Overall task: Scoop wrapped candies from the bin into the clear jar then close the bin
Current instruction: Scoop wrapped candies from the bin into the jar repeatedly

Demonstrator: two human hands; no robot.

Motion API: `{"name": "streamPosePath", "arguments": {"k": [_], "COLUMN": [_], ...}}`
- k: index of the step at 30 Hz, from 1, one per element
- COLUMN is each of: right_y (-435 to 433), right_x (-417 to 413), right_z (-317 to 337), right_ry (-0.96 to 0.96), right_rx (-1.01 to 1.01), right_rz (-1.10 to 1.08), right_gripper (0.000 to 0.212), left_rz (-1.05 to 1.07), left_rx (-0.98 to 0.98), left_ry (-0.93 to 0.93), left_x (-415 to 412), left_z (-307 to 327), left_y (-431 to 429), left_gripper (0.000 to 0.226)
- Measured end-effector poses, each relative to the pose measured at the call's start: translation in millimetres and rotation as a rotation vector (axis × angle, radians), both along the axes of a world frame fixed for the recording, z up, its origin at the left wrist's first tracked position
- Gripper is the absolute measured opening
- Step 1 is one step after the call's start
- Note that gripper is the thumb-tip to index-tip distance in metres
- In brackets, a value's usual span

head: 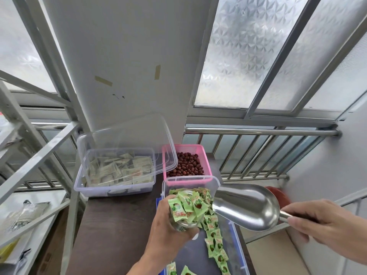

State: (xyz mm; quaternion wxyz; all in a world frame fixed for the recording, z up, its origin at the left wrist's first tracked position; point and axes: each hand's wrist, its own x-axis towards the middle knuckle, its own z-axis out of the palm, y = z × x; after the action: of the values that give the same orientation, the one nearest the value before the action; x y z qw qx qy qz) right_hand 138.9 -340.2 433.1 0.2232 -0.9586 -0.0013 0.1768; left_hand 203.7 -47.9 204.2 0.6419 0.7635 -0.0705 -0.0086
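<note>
steel scoop (246, 207) in the right hand (321, 227), fingers pinched on its handle; long axis runs lower right to upper left, open mouth toward the jar (184, 211), bowl looks empty. left hand (168, 229) wraps the jar, held tilted over the open bin (234, 235), green candies (215, 245) heaped past its rim. risk: the top candies look loose, so more tilt or a knock from the scoop could tip them onto the table (115, 225).

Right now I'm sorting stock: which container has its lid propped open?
The far-left clear bin of pale packets; its lid leans against the pillar. The pink basket has none.
</note>
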Motion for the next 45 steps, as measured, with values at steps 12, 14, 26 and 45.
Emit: {"name": "streamPosePath", "arguments": {"k": [12,14,26,45], "right_y": [58,59,79,25], "right_x": [15,16,14,17], "right_z": [-26,-25,-20,-98], "right_ry": [-0.036,-0.028,-0.136,0.003], "right_rx": [-0.088,-0.111,-0.051,0.663], "right_rz": [0.097,0.110,0.180,-0.485], "right_gripper": [0.031,0.031,0.026,0.018], "left_rz": [0.004,0.009,0.017,0.157], "left_rx": [-0.015,-0.010,0.061,0.001], "left_ry": [-0.047,-0.038,-0.082,0.009], "left_x": [-3,-5,-2,-5], "left_z": [-1,-5,-10,-2], "left_y": [-5,-4,3,45], "left_gripper": [0.086,0.087,0.093,0.090]}}
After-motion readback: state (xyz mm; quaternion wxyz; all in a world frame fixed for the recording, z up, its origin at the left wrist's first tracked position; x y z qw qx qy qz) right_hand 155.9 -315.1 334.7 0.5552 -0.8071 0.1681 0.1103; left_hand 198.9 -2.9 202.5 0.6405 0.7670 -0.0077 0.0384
